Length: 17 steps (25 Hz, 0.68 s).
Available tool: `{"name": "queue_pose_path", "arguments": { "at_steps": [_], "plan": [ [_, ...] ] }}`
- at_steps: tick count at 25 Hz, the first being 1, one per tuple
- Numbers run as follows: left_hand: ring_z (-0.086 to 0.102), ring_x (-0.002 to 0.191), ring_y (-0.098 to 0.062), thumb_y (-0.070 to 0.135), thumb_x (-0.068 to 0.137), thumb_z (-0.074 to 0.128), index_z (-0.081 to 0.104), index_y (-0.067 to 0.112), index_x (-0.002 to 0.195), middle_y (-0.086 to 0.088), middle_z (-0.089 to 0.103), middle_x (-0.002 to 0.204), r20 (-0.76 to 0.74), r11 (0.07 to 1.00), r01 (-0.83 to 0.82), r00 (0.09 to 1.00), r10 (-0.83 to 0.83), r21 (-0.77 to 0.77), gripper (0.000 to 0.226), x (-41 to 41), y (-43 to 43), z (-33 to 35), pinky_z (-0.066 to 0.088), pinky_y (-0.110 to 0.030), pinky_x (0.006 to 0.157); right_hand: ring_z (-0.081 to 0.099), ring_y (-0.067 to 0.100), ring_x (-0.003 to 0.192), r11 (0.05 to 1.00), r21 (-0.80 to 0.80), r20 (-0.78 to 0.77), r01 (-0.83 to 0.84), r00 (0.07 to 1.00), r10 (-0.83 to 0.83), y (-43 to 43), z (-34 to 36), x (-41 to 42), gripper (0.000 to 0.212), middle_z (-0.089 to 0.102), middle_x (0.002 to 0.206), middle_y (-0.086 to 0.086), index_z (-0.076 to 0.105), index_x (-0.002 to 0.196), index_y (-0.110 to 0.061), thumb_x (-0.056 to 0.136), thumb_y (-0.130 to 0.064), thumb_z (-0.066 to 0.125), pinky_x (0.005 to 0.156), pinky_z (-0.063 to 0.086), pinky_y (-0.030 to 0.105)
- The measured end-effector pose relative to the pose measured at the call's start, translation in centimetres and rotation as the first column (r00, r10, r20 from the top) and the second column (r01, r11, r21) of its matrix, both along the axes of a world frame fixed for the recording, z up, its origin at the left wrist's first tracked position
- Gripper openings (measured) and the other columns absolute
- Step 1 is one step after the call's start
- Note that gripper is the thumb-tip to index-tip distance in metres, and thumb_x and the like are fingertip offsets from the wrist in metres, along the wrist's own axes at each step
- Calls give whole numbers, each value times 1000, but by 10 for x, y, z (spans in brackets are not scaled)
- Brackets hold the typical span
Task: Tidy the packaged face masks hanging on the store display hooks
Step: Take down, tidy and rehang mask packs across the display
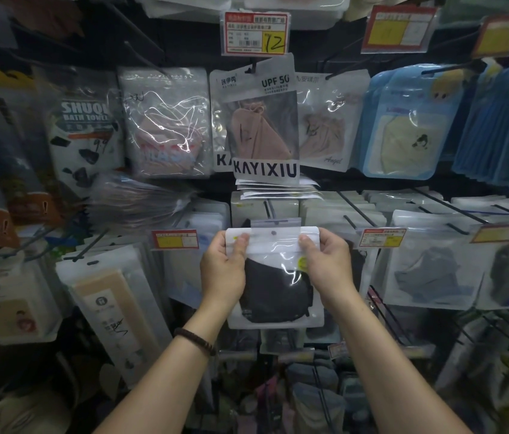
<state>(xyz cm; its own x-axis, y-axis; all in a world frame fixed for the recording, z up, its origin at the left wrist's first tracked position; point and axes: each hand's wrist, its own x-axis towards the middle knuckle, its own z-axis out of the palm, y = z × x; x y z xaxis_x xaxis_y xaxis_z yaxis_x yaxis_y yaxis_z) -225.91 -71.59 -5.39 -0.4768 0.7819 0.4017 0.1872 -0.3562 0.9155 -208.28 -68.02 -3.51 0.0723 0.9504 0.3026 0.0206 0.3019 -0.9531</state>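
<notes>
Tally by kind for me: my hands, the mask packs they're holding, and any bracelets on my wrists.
Hands: 2, left hand and right hand
black face mask pack: 1
beaded bracelet: 1
Total: 4

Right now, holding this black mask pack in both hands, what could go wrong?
The hang hole is small and could miss a hook. Left hand and right hand pinch the black mask pack only near its top, so it might slip. The KAYIXIU pack above could get knocked.

Black display hooks [89, 247] full of packaged masks [262, 133]
</notes>
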Motion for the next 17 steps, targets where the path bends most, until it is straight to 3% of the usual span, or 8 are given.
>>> {"name": "queue_pose_path", "arguments": {
  "at_steps": [2, 5, 8, 10, 12, 14, 17],
  "plan": [
    [75, 81, -6, 33, 107, 65, 70, 20, 98, 5, 80, 88, -1, 1000, -23, 1000, 23, 13, 16, 1, 1, 1, 57, -25, 68, 80, 27, 92, 1000, 1, -23, -3, 1000, 3, 0, -2, 0, 19, 84, 94, 3, 79, 100, -19, 107, -13, 63, 85, 65, 48],
    [76, 84, -15, 37, 106, 66, 69, 20, 99, 1, 79, 89, -10, 999, -29, 1000, 29, -15, 18, 1, 6, 3, 61, -34, 73, 80, 26, 91, 1000, -28, -46, -6, 999, 5, 4, -3, 1, 19, 84, 94, 2, 79, 100, -18, 107, -14, 62, 84, 65, 45],
    [73, 85, -15, 44, 105, 65, 70, 21, 98, 4, 77, 88, -47, 995, -79, 996, 76, -68, 24, -1, 14, 4, 57, -30, 75, 78, 26, 89, 996, -75, 15, 57, 998, -56, 10, -3, -4, 17, 82, 91, 1, 78, 98, -21, 107, -22, 63, 83, 63, 46],
    [65, 77, -14, 44, 106, 64, 67, 19, 94, 6, 68, 79, -147, 986, -147, 980, 135, -73, 28, -1, 17, 7, 45, -15, 64, 76, 25, 92, 992, -85, 88, 98, 992, -90, 17, -4, -8, 16, 80, 94, 1, 75, 102, -23, 106, -31, 62, 86, 63, 48],
    [62, 76, -13, 41, 108, 60, 65, 13, 109, 5, 65, 82, -257, 976, -203, 950, 177, -75, 29, 2, 17, 17, 42, -13, 57, 74, 25, 97, 990, -86, 168, 115, 981, -99, 22, 2, -11, 19, 77, 99, 0, 71, 111, -23, 107, -36, 60, 85, 62, 45],
    [65, 79, -20, 39, 110, 55, 53, 9, 127, 0, 65, 87, -385, 966, -239, 904, 184, -102, 34, 5, 17, 25, 39, -17, 55, 70, 27, 98, 987, -76, 283, 143, 952, -116, 26, 9, -14, 27, 73, 102, 3, 68, 122, -16, 109, -36, 55, 81, 54, 39],
    [70, 81, -37, 37, 113, 48, 43, 8, 131, -9, 63, 83, -650, 923, -346, 743, 161, -167, 35, 5, 17, 35, 41, -35, 61, 64, 28, 100, 984, -54, 439, 170, 889, -130, 26, 17, -16, 38, 66, 106, 7, 61, 132, -8, 111, -38, 49, 80, 44, 34]
  ]
}}
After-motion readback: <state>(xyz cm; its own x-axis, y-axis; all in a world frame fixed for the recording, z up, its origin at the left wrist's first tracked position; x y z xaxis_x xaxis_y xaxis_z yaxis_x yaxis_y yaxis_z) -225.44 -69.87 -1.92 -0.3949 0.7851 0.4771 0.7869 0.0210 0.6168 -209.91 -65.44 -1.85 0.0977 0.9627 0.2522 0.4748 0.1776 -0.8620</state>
